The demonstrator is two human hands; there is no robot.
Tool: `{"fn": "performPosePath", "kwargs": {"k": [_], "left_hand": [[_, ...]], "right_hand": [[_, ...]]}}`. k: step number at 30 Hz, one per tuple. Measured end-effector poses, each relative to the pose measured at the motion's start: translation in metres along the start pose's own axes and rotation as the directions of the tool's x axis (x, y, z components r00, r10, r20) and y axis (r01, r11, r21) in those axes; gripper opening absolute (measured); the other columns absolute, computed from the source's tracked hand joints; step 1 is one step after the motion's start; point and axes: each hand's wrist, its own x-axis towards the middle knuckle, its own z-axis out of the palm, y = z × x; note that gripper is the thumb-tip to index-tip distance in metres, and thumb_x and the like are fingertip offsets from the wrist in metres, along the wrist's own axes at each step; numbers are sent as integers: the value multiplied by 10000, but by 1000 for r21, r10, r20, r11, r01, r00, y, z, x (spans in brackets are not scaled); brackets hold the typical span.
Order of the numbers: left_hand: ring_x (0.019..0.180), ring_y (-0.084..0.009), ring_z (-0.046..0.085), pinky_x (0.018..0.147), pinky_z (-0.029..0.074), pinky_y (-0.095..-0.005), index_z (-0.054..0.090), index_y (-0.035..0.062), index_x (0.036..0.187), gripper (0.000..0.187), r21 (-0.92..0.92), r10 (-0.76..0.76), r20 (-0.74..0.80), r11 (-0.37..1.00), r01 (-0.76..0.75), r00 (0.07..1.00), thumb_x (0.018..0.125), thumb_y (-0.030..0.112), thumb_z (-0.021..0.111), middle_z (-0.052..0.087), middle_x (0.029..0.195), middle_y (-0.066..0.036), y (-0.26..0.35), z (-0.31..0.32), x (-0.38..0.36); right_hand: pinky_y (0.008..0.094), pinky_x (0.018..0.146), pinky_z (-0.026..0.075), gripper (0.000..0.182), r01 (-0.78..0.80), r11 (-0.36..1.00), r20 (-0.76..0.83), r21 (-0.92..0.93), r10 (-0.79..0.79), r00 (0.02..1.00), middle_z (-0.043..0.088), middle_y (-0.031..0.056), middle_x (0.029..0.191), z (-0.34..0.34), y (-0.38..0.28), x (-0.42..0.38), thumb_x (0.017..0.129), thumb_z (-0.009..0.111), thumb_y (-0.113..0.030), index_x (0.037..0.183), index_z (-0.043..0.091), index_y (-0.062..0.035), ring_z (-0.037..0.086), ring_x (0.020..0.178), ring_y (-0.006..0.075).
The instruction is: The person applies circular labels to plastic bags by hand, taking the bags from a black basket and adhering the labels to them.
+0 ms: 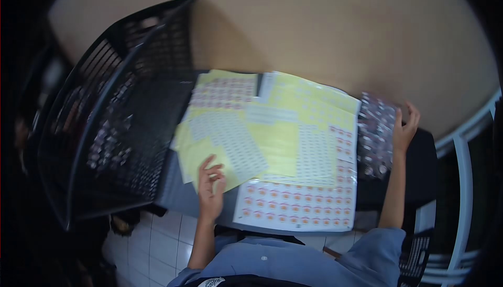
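Observation:
My left hand hovers over the lower left edge of the yellow sticker sheets, its fingers apart and slightly curled, holding nothing. On the right, my right hand is at the right edge of a clear plastic pack of small shiny items, fingers spread and touching or nearly touching it. Beneath the yellow sheets lies a large white sheet with rows of orange and pink labels. A smaller label sheet lies at the upper left of the pile.
A large black plastic crate stands tilted at the left, with shiny clear-wrapped items inside. A beige wall rises behind the dark work surface. White metal rails are at the right, above a second dark basket.

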Motion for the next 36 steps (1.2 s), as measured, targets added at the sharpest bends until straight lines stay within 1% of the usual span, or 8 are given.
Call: {"fn": "performPosePath", "kwargs": {"k": [9, 11, 14, 17, 22, 26, 31, 36], "left_hand": [[850, -155, 582, 816, 401, -299, 518, 7, 1028, 337, 99, -306, 186, 951, 292, 934, 714, 43, 634, 640, 785, -48, 36, -147, -68], [840, -146, 583, 816, 403, -302, 520, 19, 1051, 402, 94, -288, 119, 956, 277, 950, 680, 50, 672, 637, 756, -35, 22, -185, -89], [887, -211, 576, 788, 423, -311, 520, -24, 1034, 321, 342, -297, -76, 889, 304, 952, 731, 53, 589, 643, 781, -65, 5, -248, -115], [846, -228, 592, 769, 426, -309, 520, -5, 1046, 301, 468, -271, -249, 807, 361, 930, 752, 54, 550, 640, 783, -82, 38, -293, -114], [838, -231, 600, 756, 437, -310, 504, 25, 1092, 297, 422, -372, -458, 708, 566, 807, 799, 68, 485, 636, 778, -100, 19, -372, -145], [836, -218, 604, 753, 448, -308, 489, -6, 1113, 378, 460, -287, -599, 641, 614, 748, 750, 71, 562, 637, 724, -97, 16, -407, -168], [842, -205, 602, 757, 446, -324, 501, -2, 1104, 540, 330, -344, -685, 639, 695, 642, 601, 30, 696, 629, 658, -95, 11, -420, -190], [791, -214, 606, 804, 423, -335, 498, 1, 1090, 509, 333, -409, -656, 597, 730, 634, 624, 68, 692, 631, 652, -78, -5, -419, -190]], "right_hand": [[353, 770, 426, 230, 531, 632, -59, 565, -610, 790, 565, 107, 969, 38, -384, 92, 744, 573, -129, 949, 558, -25, 537, 914, 256], [324, 749, 427, 254, 720, 439, -115, 538, -808, 578, 569, 89, 989, 48, -457, 105, 748, 573, -140, 990, 566, -63, 536, 929, 224], [350, 780, 450, 274, 768, 311, 157, 559, -950, 271, 571, 137, 888, 37, -580, 101, 770, 496, -139, 988, 511, 27, 554, 857, 249], [359, 760, 467, 290, 870, 187, 403, 456, -915, -15, 559, 158, 959, 39, -679, 81, 785, 467, -149, 995, 509, 47, 541, 911, 255], [379, 755, 458, 345, 929, 91, 598, 360, -787, -155, 583, 145, 947, 56, -779, 22, 705, 590, -243, 987, 576, -45, 567, 861, 290], [389, 699, 470, 204, 867, -134, 685, 480, -560, -465, 601, 171, 839, 128, -818, -29, 671, 534, -133, 800, 624, -3, 580, 806, 306], [408, 706, 467, 253, 766, -50, 640, 640, -517, -568, 583, 150, 935, 182, -795, -93, 681, 536, -130, 920, 593, -73, 566, 883, 292], [374, 794, 434, 651, 509, 588, 775, 629, -425, -467, 529, 231, 1033, 237, -753, -140, 679, 606, -431, 1041, 467, 91, 532, 953, 315]]}}
